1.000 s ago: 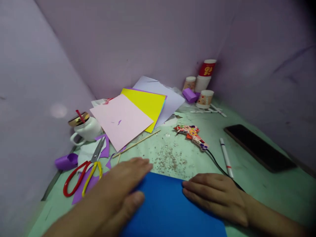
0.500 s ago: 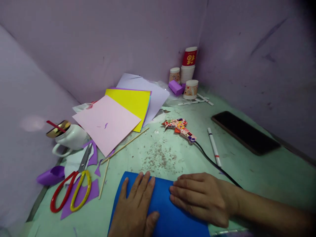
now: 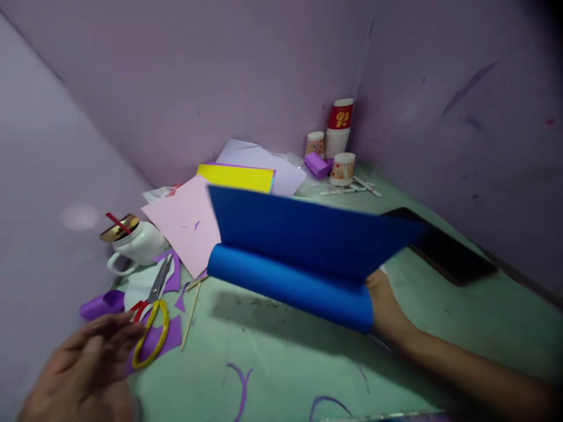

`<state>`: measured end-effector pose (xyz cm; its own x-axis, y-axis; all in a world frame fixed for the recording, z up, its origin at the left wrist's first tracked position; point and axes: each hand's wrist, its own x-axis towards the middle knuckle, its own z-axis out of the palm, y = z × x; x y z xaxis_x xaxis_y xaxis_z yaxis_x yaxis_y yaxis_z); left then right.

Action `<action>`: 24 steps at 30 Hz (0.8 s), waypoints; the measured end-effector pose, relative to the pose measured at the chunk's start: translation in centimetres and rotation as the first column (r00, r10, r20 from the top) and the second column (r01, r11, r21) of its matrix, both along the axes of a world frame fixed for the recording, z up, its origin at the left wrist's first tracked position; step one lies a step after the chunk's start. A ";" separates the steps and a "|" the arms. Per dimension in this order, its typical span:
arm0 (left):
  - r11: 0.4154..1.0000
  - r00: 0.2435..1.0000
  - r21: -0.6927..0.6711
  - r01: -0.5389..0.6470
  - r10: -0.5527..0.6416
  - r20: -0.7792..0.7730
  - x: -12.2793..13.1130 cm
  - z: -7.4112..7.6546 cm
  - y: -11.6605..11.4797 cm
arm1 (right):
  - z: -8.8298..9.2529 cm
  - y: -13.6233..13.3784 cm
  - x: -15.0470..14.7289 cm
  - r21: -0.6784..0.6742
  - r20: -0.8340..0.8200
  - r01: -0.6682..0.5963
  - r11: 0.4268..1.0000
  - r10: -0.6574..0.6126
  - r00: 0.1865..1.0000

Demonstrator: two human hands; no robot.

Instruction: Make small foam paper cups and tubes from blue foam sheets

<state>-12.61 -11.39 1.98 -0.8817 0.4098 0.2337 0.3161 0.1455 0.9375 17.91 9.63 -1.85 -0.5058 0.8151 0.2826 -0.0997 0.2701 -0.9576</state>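
A folded blue sheet (image 3: 308, 258) is lifted off the green table (image 3: 272, 363), its upper flap standing open. My right hand (image 3: 385, 310) holds it at its right end; the fingers are hidden behind the sheet. My left hand (image 3: 83, 369) hovers blurred at the lower left, fingers apart, empty, just short of the red and yellow scissors (image 3: 152, 316), which lie on purple paper scraps (image 3: 171, 337).
Pink (image 3: 185, 220), yellow (image 3: 235, 177) and lilac (image 3: 264, 161) sheets lie at the back, beside a white teapot-shaped mug (image 3: 134, 246). Paper cups (image 3: 338, 138) stand in the far corner. A dark phone (image 3: 448, 255) lies at right. Purple walls enclose three sides.
The blue sheet, pressed flat under both hands before, is now raised by my right hand. My left hand has left it and moved left toward the scissors.
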 end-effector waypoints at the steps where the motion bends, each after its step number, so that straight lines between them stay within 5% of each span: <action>1: 0.996 0.976 0.088 -0.025 0.005 0.219 1.8 0.1 0.6 | 0.2 -0.1 -0.2 -0.147 0.005 0.001 0.989 -0.001 1.000; 3: 0.972 0.817 0.170 0.160 -0.227 0.530 5.9 -0.2 2.1 | 0.8 -0.6 -0.4 -0.329 0.000 -0.028 0.944 0.030 1.000; 5: 0.926 0.619 0.259 0.274 -0.376 0.689 9.9 -0.8 3.7 | 1.5 -1.4 -0.7 -0.373 -0.010 -0.022 0.928 0.019 1.000; 7: 0.860 0.429 0.403 0.312 -0.506 0.748 13.1 -1.3 5.1 | 2.1 -2.4 -1.0 -0.391 -0.002 -0.010 0.920 0.010 1.000; 9: 0.794 0.325 0.551 0.256 -0.608 0.725 15.3 -1.6 6.5 | 2.4 -3.3 -1.4 -0.418 0.014 -0.018 0.908 0.026 1.000; 15: 0.793 0.309 0.605 -0.077 -0.558 0.770 17.4 -0.6 8.8 | 1.1 -4.7 -2.3 -0.434 0.082 -0.049 0.899 0.094 0.992; 19: 0.805 0.322 0.577 -0.137 -0.515 0.794 16.5 0.3 8.6 | 0.5 -4.9 -2.5 -0.417 0.038 -0.167 0.893 0.201 0.979; 24: 0.793 0.377 0.583 -0.177 -0.492 0.784 13.8 2.2 8.3 | 1.2 -4.7 -2.5 -0.498 -0.042 -0.185 0.847 0.190 0.981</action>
<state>1.19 -3.05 4.22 -0.6178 0.6753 -0.4029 -0.7586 -0.3768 0.5316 15.36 4.92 -0.69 -0.6636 0.7350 -0.1397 -0.0912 -0.2648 -0.9600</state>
